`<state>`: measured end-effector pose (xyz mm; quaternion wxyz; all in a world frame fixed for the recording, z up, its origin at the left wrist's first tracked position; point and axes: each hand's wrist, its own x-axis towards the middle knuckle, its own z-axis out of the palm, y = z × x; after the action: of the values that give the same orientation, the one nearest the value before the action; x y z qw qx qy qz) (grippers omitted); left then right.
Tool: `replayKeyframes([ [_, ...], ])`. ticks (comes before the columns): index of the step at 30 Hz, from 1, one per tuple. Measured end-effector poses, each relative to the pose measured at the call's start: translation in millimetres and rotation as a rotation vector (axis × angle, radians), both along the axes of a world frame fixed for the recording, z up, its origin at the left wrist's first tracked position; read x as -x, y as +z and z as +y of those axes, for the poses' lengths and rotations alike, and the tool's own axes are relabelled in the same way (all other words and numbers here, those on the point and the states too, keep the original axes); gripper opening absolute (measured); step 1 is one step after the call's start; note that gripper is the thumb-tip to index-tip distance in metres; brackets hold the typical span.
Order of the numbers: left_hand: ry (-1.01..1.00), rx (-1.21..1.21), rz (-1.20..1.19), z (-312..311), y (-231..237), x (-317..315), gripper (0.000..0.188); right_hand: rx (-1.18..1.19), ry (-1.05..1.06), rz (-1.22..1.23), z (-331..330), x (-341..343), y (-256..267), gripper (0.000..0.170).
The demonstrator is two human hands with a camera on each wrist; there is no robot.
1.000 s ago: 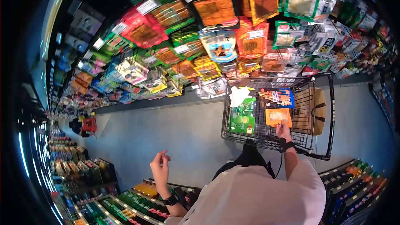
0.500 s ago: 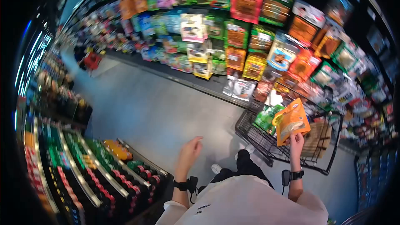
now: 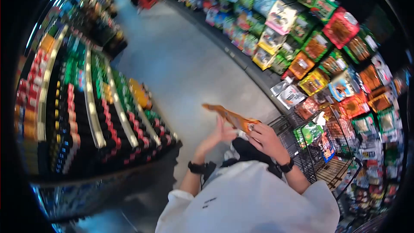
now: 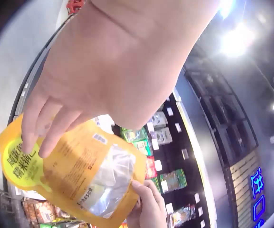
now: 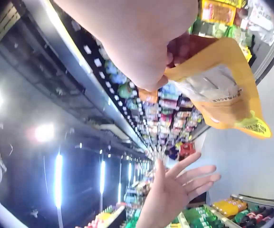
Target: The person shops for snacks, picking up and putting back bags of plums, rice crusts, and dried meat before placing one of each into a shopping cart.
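An orange snack pouch with a clear window and a yellow label is held in front of the body. My right hand grips it by one end, thumb on the windowed face in the left wrist view. My left hand is beside the labelled end. Its fingers overlap the label in the left wrist view, while the right wrist view shows the left hand with fingers spread and straight, apart from the pouch.
A black wire shopping cart stands at right, holding a green pack and a blue packet. Behind it runs a rack of hanging snack packets. Bottle shelves line the left. Farther down the aisle is a red object beside a person.
My right hand has lifted the orange pouch out of the cart and carried it left, in front of the body. My left hand has come close to it. The view has turned left.
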<state>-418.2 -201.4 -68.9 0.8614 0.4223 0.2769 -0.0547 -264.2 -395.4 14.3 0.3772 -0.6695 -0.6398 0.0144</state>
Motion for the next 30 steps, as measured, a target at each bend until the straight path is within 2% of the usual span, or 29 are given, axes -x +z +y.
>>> replayKeyframes([
  [1,0.025,-0.029,-0.051,9,9,4,0.082,0.038,0.125,-0.037,14,-3,-4,0.017],
  [2,0.04,-0.066,-0.102,20,18,8,0.082,0.087,0.161,-0.072,25,-5,-10,0.015],
  [3,0.046,-0.312,-0.006,26,35,7,0.08,0.076,0.191,-0.067,39,-9,-14,0.015],
  [6,0.09,-0.251,0.014,61,19,0,0.09,0.039,0.29,-0.086,86,-25,-25,0.014],
  [7,0.098,-0.217,-0.082,72,16,-1,0.088,0.037,0.326,-0.102,101,-32,-26,0.013],
  [10,0.271,0.303,-0.189,115,19,-14,0.085,0.021,0.407,-0.112,142,-56,-28,0.012],
  [14,0.305,-0.003,-0.021,166,29,-56,0.054,-0.044,0.402,-0.057,197,-102,-32,0.013],
  [15,0.389,0.008,-0.01,171,59,-77,0.052,-0.057,0.388,-0.031,206,-113,-31,0.014],
  [18,0.458,-0.133,-0.098,215,55,-114,0.054,-0.102,0.322,0.209,228,-150,-24,0.013],
  [19,0.566,-0.152,-0.027,223,69,-129,0.056,-0.067,0.254,0.238,232,-164,-28,0.018],
  [21,0.58,-0.163,-0.031,256,60,-145,0.058,0.009,0.128,0.294,239,-193,-37,0.029],
  [23,0.611,-0.16,-0.037,283,50,-155,0.061,-0.035,-0.023,0.438,257,-212,-43,0.054],
  [24,0.556,-0.174,-0.067,292,54,-162,0.058,-0.058,-0.098,0.503,269,-221,-44,0.066],
  [26,0.441,-0.211,-0.142,306,70,-170,0.053,-0.035,-0.082,0.796,292,-226,-48,0.088],
  [27,0.448,-0.284,-0.103,304,78,-178,0.05,-0.047,-0.074,0.919,304,-232,-49,0.099],
  [28,0.451,-0.388,-0.11,313,80,-191,0.048,0.056,-0.025,1.026,315,-236,-54,0.11],
  [29,0.225,-0.498,0.047,337,61,-190,0.048,0.071,0.067,1.191,335,-242,-61,0.112],
  [30,0.279,-0.514,-0.054,341,57,-202,0.046,0.041,0.063,1.189,353,-243,-65,0.105],
])
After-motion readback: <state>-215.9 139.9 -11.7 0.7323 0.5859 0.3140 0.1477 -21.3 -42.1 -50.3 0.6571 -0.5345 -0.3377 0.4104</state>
